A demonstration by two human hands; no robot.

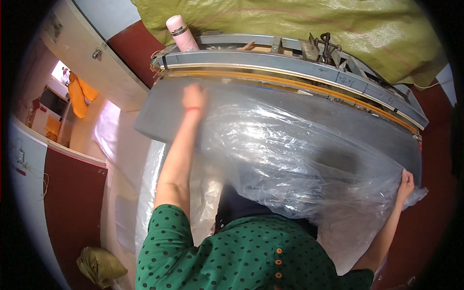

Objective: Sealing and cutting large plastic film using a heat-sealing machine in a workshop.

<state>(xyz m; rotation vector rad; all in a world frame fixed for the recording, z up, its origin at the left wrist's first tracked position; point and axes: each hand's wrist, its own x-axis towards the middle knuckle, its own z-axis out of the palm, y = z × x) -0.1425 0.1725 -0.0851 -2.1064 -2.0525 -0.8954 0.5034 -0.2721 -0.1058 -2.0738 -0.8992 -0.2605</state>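
A clear plastic sheet (270,140) lies wrinkled over a long grey padded slab or table top (162,104) in front of me, its lower part hanging down over my lap. At the slab's far left, my left hand (194,95), with a red band on the wrist, is curled closed at the sheet's blurred left edge. Its fingertips are smeared, but it seems to grip the plastic. Down at the right end of the slab, my right hand (407,181) pinches the sheet's edge, which stretches taut there. A bunched bit of plastic sticks out past that hand.
Behind the slab runs a grey metal frame (256,60) with yellow strips and a dark clamp (325,48). A pink bottle (182,35) stands on its left. Green woven sheeting (299,24) covers the back. An open door (96,53) is at left; a tied sack (100,267) lies lower left.
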